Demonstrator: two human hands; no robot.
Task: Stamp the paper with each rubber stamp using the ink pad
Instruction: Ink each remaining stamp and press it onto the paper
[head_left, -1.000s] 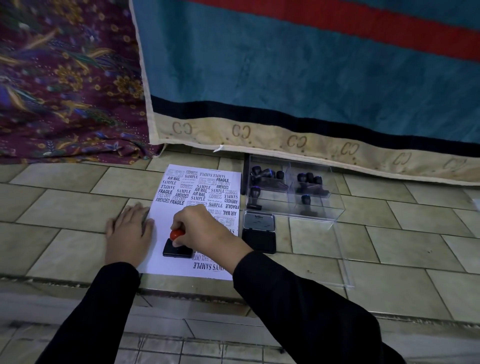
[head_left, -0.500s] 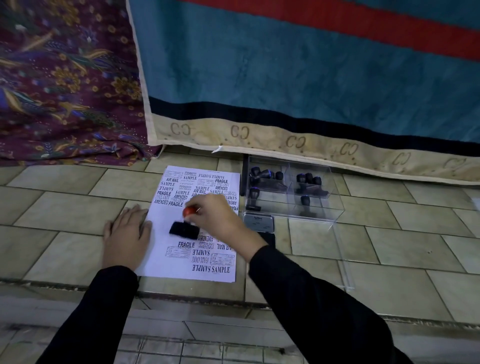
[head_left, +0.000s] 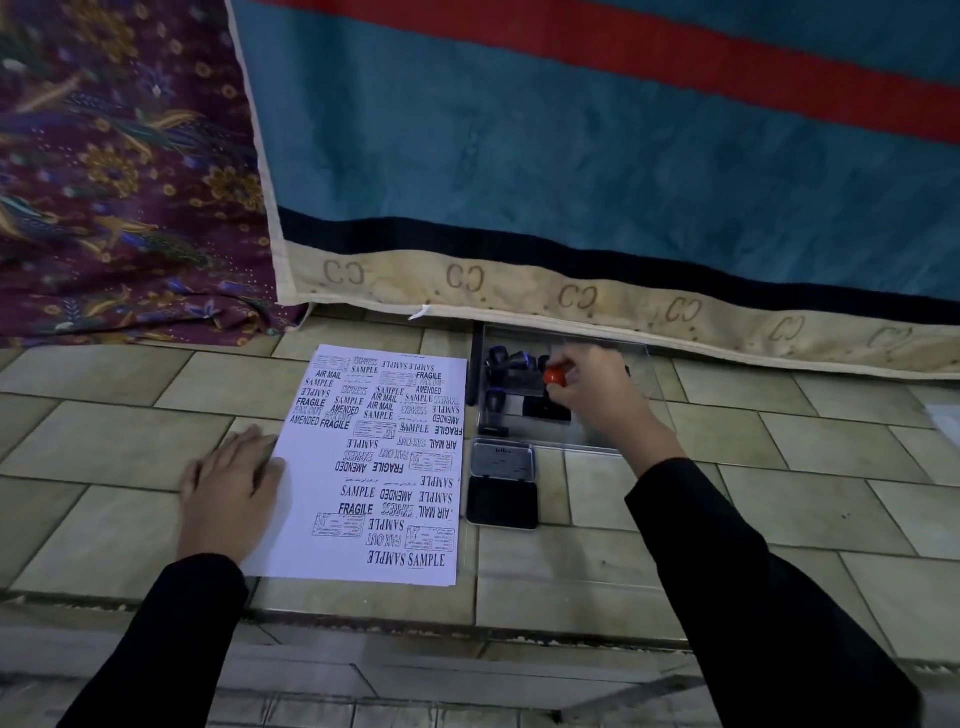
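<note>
Your right hand (head_left: 592, 389) is over the clear case (head_left: 561, 439), which sits at 2 o'clock from the paper (head_left: 379, 467) on the tiled floor (head_left: 779, 467). Its fingers are wrapped around the red-knobbed stamp (head_left: 554, 376), whose black base is low inside the case, at or just above its bottom. Your left hand (head_left: 231, 488) lies flat with straight fingers on the paper's 9 o'clock edge, pinning it and gripping nothing.

The sheet is crowded with prints: SAMPLE, FRAGILE, AIR MAIL, EXPRESS, AMENDED, FAX OUT. So this looks like a changeover at the case rather than a stamping stroke. Whether you are setting the red one down or lifting it out cannot be told from here.

If it is going back, seat the base flat and let go. Then take one of the dark-handled stamps (head_left: 511, 361) at 9 o'clock from your hand; they stand close together, so pinch only one handle. The open ink pad (head_left: 502, 501) lies at 6 o'clock from the case, just beside the paper's right edge. Press the stamp squarely there, then carry it to the barer strip near the sheet's 7 o'clock corner. Keep your left hand planted.
</note>
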